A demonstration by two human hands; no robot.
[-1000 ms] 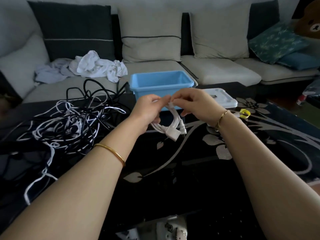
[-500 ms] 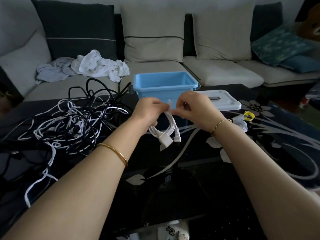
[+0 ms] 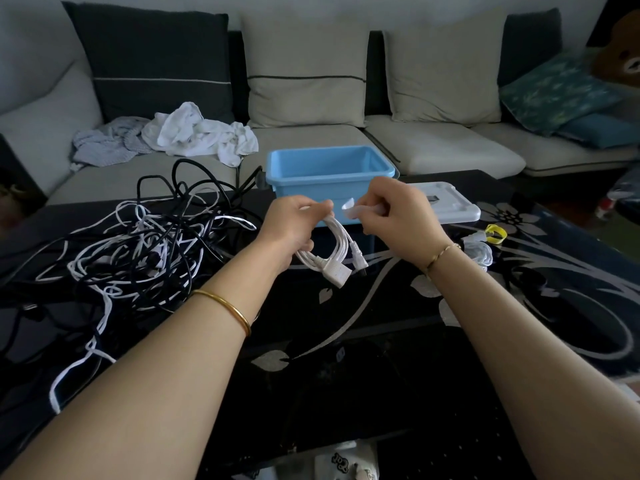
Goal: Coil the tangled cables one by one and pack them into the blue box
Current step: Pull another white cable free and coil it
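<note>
My left hand [image 3: 294,230] grips a coiled white cable [image 3: 337,251] whose plugs hang below my fist, just in front of the blue box [image 3: 329,169]. My right hand [image 3: 394,216] pinches a white strap [image 3: 353,210] beside the top of the coil. The blue box stands open at the far side of the black table [image 3: 381,358], and nothing shows inside it. A tangled heap of black and white cables [image 3: 138,251] lies on the table to the left.
The box's white lid [image 3: 450,207] lies right of the box. A yellow ring [image 3: 496,233] and a small clear bag [image 3: 479,252] sit further right. A sofa with cushions and crumpled clothes [image 3: 194,133] runs behind the table.
My hands have drawn slightly apart, and the white strap now shows between them in my right hand. The coil stays in my left hand.
</note>
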